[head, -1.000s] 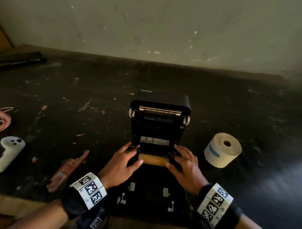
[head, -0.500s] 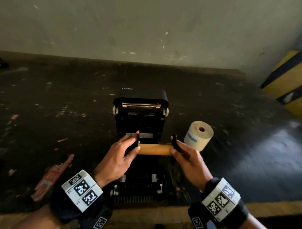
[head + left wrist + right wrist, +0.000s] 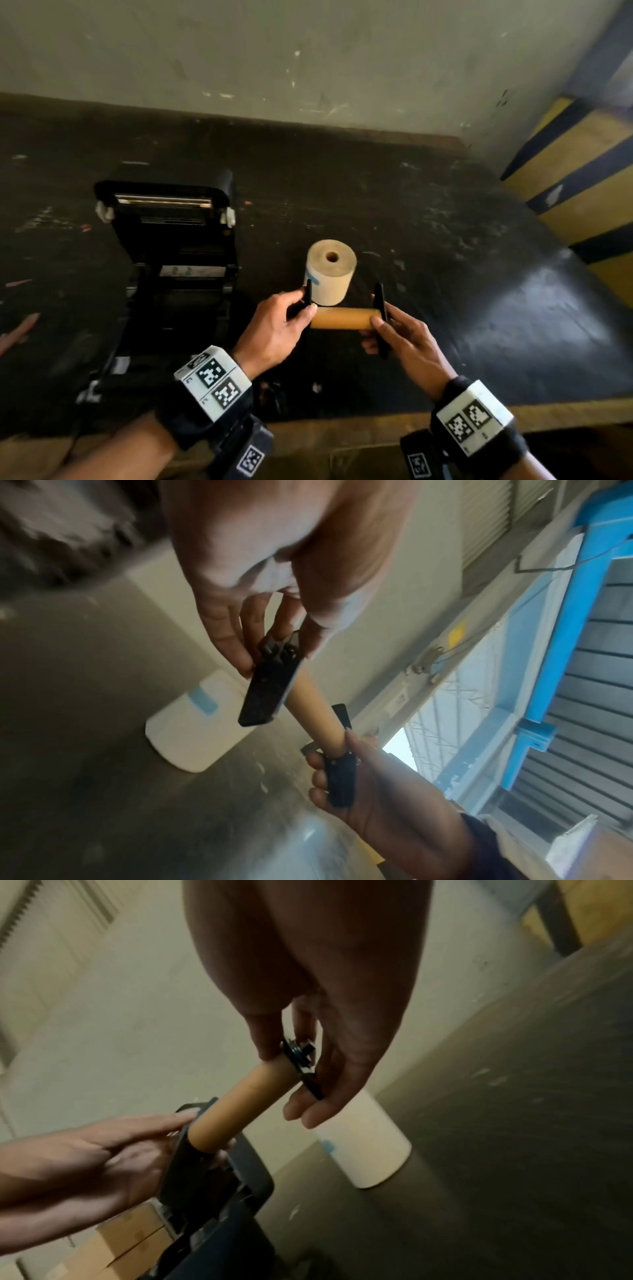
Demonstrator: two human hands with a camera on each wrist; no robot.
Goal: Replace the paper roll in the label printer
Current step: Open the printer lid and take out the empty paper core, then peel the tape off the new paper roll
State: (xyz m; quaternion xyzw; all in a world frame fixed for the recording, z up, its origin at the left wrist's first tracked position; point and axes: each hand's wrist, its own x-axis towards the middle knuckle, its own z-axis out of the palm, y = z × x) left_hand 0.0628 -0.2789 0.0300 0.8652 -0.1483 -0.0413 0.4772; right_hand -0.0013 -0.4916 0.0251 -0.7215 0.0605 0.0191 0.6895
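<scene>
A person holds the spent cardboard core (image 3: 342,318) level in the air above the dark table (image 3: 445,240), clear of the label printer (image 3: 171,246), which stands to the left with its lid raised and its roll bay without a roll, as far as the dim head view shows. The left hand (image 3: 274,329) pinches the black end guide (image 3: 308,294) at the core's left end, thumb and fingertips curled on it; the right hand (image 3: 407,335) grips the matching black guide (image 3: 381,308) at the right end, fingers wrapped behind it and the thumb on the core. The 2 guides are seated on the core's ends. Just beyond the hands, a full paper roll (image 3: 330,270) with a strip of blue tape stands on end on the table, touched by neither hand. By this evidence, the removal half of the job looks done: the old core is out of the machine. What appears left is to pull the 2 guides off the bare core, set it aside, fit the guides into the fresh roll, seat that roll in the bay, feed the paper forward and shut the lid. The wrist views confirm both grips at close range.
</scene>
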